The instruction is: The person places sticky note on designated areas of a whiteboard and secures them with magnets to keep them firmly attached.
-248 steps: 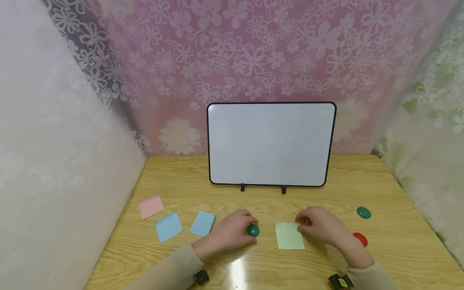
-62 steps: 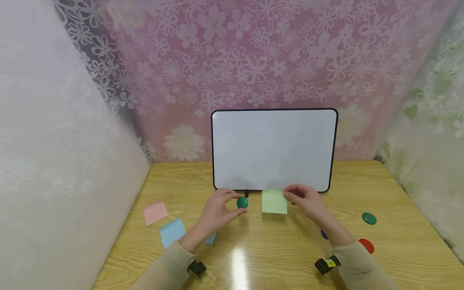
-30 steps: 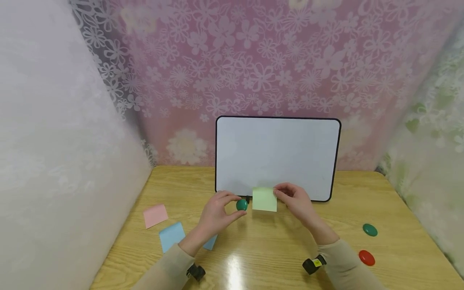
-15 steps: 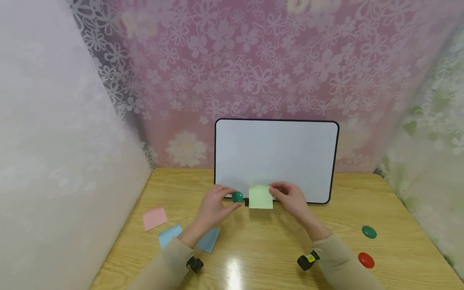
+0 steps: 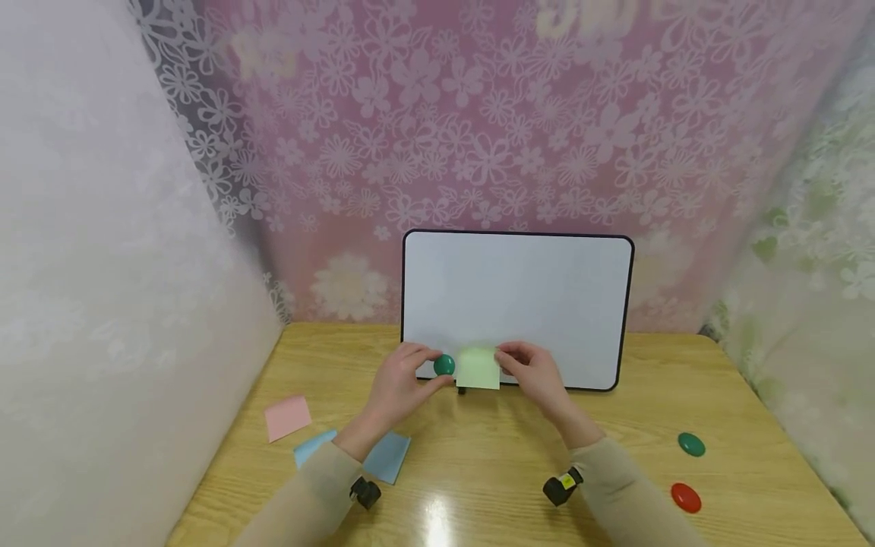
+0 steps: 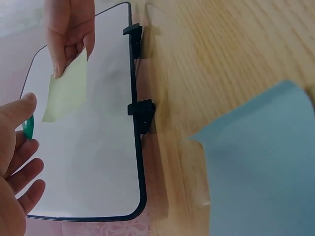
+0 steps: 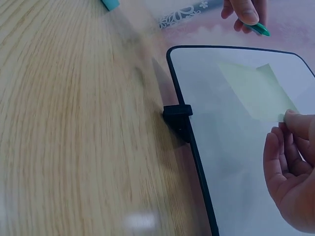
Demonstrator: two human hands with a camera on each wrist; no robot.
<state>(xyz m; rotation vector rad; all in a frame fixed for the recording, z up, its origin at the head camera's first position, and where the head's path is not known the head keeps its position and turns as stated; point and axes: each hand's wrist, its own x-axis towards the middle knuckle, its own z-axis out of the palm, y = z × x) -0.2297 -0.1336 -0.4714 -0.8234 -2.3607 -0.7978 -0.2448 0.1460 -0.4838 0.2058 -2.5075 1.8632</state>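
Note:
My left hand (image 5: pixel 396 387) pinches a round green magnet (image 5: pixel 444 365) by its edges, between thumb and fingers. Just right of it, my right hand (image 5: pixel 536 376) holds a pale green sticky note (image 5: pixel 478 370) by its upper right corner. Both are raised in front of the lower left part of a black-framed whiteboard (image 5: pixel 526 296). In the right wrist view the note (image 7: pixel 261 93) hangs slightly bent, its far corner curling. The left wrist view shows the magnet (image 6: pixel 28 129) edge-on, partly covered by the thumb. Whether the note touches the board I cannot tell.
A pink note (image 5: pixel 288 418) and blue notes (image 5: pixel 386 457) lie on the wooden table's left side, partly behind my left arm. A second green magnet (image 5: pixel 691 444) and a red one (image 5: pixel 686 497) lie at the right. Black feet (image 6: pixel 142 115) support the board.
Since the oldest frame, the note has been lifted off the table and the left hand has raised the magnet. Over the last second both hands have moved left and closer to the board.

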